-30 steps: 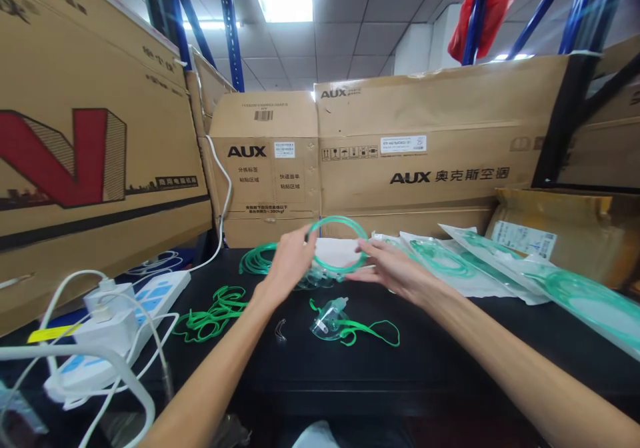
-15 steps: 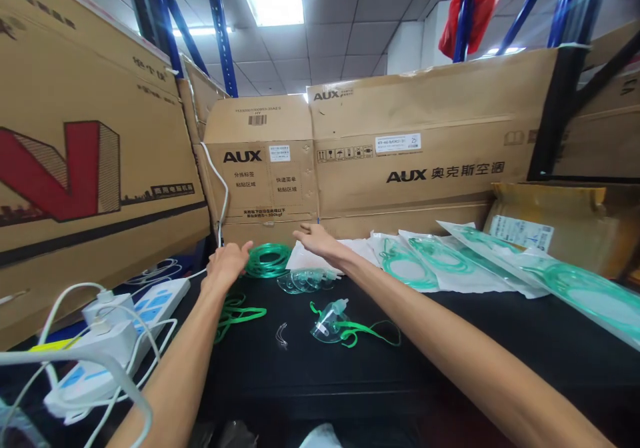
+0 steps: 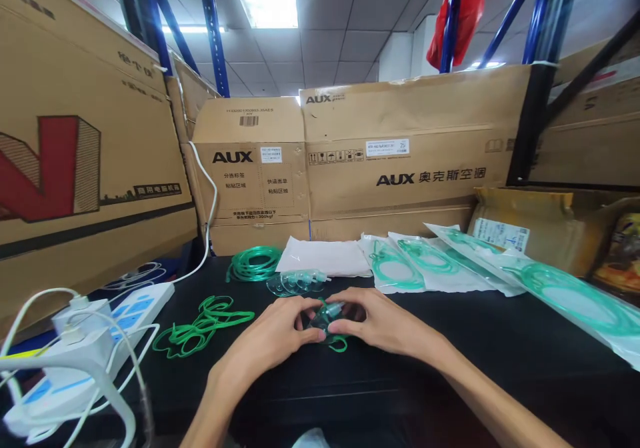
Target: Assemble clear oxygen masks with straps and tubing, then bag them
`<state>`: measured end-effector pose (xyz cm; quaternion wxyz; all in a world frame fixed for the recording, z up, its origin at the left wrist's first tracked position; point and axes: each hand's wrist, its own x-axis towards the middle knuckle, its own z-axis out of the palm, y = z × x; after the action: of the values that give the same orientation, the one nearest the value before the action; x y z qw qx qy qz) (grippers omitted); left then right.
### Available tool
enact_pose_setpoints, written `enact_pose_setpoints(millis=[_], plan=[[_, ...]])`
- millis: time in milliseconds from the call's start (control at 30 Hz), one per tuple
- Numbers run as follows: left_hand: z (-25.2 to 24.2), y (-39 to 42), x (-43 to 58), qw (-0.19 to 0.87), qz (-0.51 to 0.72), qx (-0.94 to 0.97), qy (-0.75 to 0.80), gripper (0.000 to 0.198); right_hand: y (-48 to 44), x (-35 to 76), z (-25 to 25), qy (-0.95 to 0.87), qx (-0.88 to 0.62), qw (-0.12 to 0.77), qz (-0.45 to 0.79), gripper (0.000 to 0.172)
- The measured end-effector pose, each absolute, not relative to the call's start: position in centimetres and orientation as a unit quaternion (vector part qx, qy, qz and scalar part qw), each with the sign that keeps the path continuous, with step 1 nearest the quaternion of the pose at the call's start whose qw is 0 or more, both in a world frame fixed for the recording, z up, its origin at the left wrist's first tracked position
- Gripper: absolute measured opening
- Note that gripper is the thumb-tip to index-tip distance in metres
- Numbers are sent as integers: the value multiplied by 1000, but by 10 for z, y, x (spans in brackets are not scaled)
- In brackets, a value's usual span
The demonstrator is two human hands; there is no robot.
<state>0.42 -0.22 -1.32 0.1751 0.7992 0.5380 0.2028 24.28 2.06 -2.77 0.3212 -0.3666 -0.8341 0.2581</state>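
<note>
A clear green-tinted oxygen mask is low over the black table, with both my hands around it. My left hand grips its left side with curled fingers and thumb. From the right, my right hand holds it the same way, thumb at the near edge. Part of a green elastic strap shows below the thumbs. Just beyond stands a row of several clear masks, nested together. A coil of green tubing lies behind them to the left. Loose green straps are heaped left of my left hand.
A white packet lies at the back. Several bagged green tubing sets line the back right, near a brown parcel. On the left is a white power strip with tangled cables. Cardboard boxes wall the back and left.
Both hands have come back from the rear of the table and closed on the oxygen mask. The thin clear strips beside it are now out of sight. The view has shifted slightly.
</note>
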Motion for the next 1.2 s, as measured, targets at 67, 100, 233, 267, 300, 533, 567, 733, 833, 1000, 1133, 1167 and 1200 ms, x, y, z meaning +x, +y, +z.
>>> enact_pose_setpoints(millis=[67, 100, 233, 267, 300, 533, 567, 733, 833, 1000, 1133, 1167, 1200], plan=[[-17, 1, 10, 171, 224, 805, 523, 44, 16, 245, -34, -824, -375, 341, 254, 49], [-18, 2, 12, 167, 235, 808, 514, 40, 15, 246, -36, -818, -377, 351, 254, 47], [-14, 5, 23, 137, 346, 797, 475, 33, 17, 246, -34, -779, -390, 409, 270, 36], [-11, 5, 26, 130, 386, 782, 472, 31, 19, 246, -31, -762, -395, 430, 279, 35], [-9, 4, 28, 127, 422, 764, 472, 29, 19, 246, -29, -744, -400, 451, 289, 35], [-11, -8, 49, 199, 406, 790, 415, 25, 6, 249, -26, -657, -386, 521, 385, 41], [-13, -9, 53, 200, 393, 800, 407, 24, 4, 249, -28, -649, -379, 527, 396, 41], [-20, -10, 66, 202, 387, 805, 401, 21, 2, 249, -33, -662, -345, 525, 409, 39], [-18, -9, 63, 192, 388, 805, 406, 23, 3, 252, -33, -671, -367, 521, 378, 34], [-15, -6, 50, 146, 346, 839, 395, 24, 4, 259, -35, -685, -397, 509, 339, 41], [-17, -5, 48, 104, 329, 853, 393, 25, 5, 260, -38, -701, -416, 490, 309, 51], [-18, -6, 49, 96, 330, 853, 394, 23, 5, 259, -39, -703, -420, 488, 302, 52], [-18, -6, 50, 88, 332, 853, 394, 21, 5, 259, -39, -706, -424, 487, 293, 53]])
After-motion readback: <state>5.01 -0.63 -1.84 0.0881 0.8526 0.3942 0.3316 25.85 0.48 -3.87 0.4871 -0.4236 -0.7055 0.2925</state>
